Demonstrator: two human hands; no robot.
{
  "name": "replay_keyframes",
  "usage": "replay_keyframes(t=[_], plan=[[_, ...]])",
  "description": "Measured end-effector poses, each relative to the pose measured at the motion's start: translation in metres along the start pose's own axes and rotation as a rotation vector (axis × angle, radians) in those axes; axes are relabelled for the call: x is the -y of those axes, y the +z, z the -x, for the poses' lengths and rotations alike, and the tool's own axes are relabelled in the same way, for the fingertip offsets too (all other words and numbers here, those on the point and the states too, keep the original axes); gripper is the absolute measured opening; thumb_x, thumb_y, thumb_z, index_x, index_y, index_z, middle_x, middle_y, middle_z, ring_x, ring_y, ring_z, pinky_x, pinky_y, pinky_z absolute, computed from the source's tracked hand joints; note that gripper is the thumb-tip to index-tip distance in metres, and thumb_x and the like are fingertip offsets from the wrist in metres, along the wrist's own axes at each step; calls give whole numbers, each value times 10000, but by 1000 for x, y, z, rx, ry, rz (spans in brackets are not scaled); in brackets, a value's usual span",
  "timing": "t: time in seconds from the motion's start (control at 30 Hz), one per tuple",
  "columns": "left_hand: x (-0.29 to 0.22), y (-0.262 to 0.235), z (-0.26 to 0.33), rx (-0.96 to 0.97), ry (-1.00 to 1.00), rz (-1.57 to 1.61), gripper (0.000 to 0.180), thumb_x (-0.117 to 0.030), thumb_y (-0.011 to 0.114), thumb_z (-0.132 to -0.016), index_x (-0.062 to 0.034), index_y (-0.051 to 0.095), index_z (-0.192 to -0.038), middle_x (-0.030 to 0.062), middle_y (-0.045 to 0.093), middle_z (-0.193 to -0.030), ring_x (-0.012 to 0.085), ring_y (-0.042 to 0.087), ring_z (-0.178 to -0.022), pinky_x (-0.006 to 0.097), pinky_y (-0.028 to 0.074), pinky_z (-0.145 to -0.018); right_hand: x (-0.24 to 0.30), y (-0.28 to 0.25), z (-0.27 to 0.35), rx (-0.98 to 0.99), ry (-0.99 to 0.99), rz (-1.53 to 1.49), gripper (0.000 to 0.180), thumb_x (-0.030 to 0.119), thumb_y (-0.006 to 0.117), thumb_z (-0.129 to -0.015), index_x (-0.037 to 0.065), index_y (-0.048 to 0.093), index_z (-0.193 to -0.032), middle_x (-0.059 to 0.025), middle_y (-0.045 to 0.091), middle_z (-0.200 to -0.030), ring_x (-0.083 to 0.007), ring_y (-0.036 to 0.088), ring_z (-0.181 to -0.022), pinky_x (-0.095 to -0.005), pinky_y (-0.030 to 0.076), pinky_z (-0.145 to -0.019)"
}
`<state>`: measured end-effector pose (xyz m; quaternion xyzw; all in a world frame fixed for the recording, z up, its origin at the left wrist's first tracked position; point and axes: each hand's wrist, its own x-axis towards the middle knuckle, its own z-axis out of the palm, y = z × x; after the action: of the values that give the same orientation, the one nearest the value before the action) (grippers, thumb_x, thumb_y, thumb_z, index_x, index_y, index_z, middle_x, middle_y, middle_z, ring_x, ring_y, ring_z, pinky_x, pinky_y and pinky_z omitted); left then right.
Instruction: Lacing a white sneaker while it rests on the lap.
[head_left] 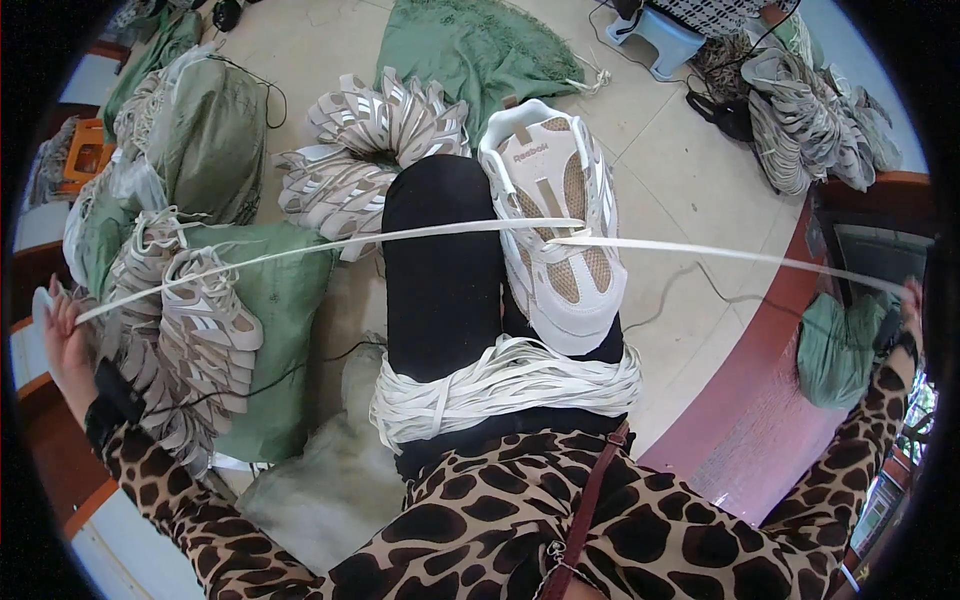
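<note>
A beige and white shoe upper (572, 312) without a sole rests on my right thigh, toe toward me. A flat white shoelace (400, 234) passes through its lacing holes and stretches taut out to both sides. At the far left, my left hand (66, 335) is closed on one length of the lace. Out at the far right, my right hand (911, 312) grips the other length, its fingers small and partly blurred. Across my lap lies a thick bundle of loose white laces (510, 388).
Stacked shoe uppers form a ring (370, 125) on the floor ahead. More uppers (205, 345) lean on a green sack (285, 350) at left. A green cloth (470, 50), a blue stool (655, 42) and a grey pile of uppers (815, 115) lie farther off. A pink surface (740, 430) borders my right.
</note>
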<state>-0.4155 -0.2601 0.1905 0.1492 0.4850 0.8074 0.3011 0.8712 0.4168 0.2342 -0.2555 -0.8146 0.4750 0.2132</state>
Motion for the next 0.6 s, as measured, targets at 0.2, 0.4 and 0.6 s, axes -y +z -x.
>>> replay_keyframes(t=[0.2,0.4,0.6], plan=[[11,104,68,-222,189,-589,428,-224,487,-1006,11,436,-1359,-43,311,-659,32,242,-496,184,219,-431,-87,121,31,-755,417,-347,364,67,612,-885,14,566,-1242,-50,601,-1051,-133,541,-879,-215,442,-776],[194,183,69,43,-225,-641,309,-262,519,-987,-52,570,-1207,-99,394,-753,-15,302,-547,149,218,-435,-53,326,-132,-682,567,-527,309,140,545,-955,58,572,-1252,95,442,-720,-10,351,-538,-166,300,-461],[343,299,111,448,-431,-736,199,-272,601,-933,-76,637,-929,-27,551,-739,72,460,-557,219,373,-491,29,574,-282,-13,429,-238,256,230,537,-968,17,669,-1020,60,517,-695,-35,473,-628,-188,378,-553]])
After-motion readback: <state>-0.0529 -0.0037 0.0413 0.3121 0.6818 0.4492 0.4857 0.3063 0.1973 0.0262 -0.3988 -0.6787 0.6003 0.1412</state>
